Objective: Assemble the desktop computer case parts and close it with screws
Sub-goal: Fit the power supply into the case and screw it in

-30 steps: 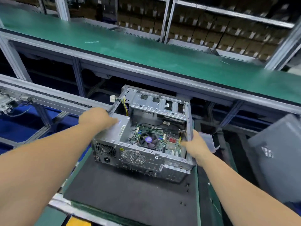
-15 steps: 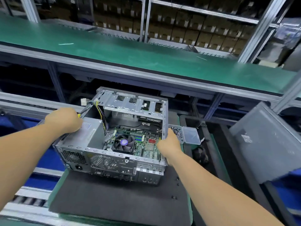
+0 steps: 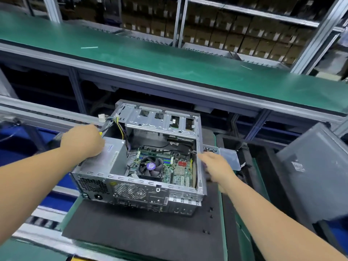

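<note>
The open computer case [image 3: 139,162] lies on its side on a black mat [image 3: 141,230], dead ahead at twelve o'clock from the person, its rear panel facing them and its long axis running from about seven o'clock to one o'clock. Leaning at three o'clock, well apart from the case, stands the grey side panel [image 3: 318,176], which by my judgement is the part to be fitted next; the right hand is the nearer to it.

The left hand [image 3: 82,141] rests on the power supply [image 3: 105,161] at the case's ten o'clock corner, its fingers curled under and hidden, so whether it grips the edge I cannot tell. The right hand [image 3: 216,166] is at the case's three o'clock wall with fingers loosely spread, blurred, holding nothing visible. Just beyond it sits a small clear screw box [image 3: 228,159]. A few loose screws [image 3: 211,211] lie on the mat at five o'clock.
</note>
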